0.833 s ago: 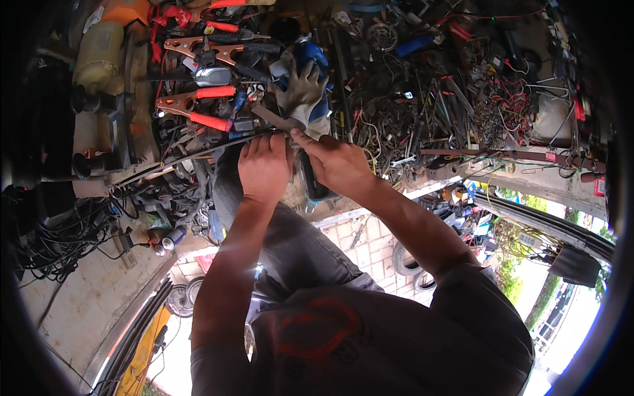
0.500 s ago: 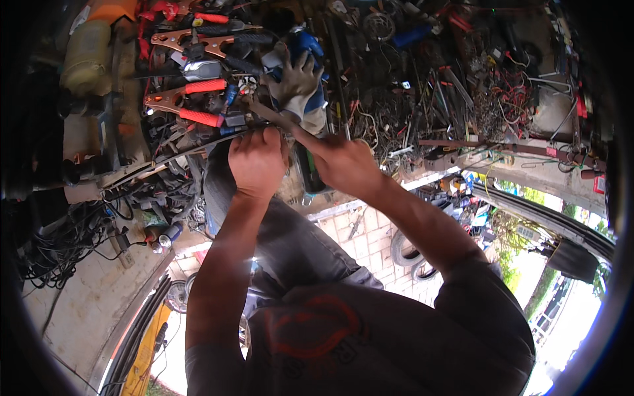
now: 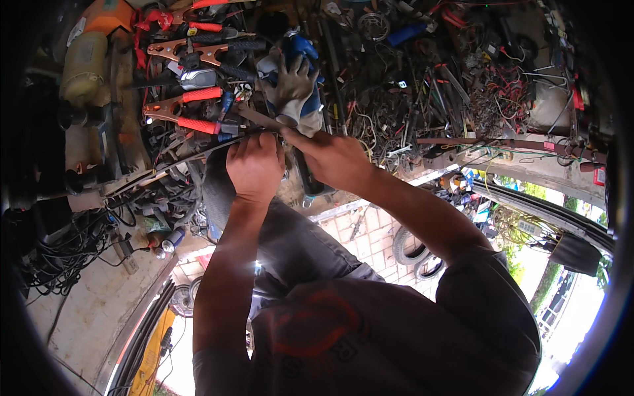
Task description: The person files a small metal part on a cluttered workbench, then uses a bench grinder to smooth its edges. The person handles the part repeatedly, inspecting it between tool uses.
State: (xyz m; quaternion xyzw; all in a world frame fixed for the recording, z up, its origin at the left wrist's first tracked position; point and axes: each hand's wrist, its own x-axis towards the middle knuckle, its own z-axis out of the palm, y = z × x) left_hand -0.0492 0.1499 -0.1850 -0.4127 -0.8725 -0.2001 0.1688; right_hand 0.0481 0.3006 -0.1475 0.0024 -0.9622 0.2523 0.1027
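A flat bar (image 3: pixel 261 119), upper centre of the frame, is gripped by the right hand (image 3: pixel 340 162), fingers curled. The left hand's (image 3: pixel 256 166) fingers are bent together; any grip cannot be told. Bar handling is apparently underway; steadiness seems required.

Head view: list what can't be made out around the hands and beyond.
All in the head view:
Left hand: anything gripped is hidden by its own knuckles.
Flat bar: near end hidden by the right hand.
Orange object: top cut off by the upper edge.
Wire tangle: pieces too small to tell apart.
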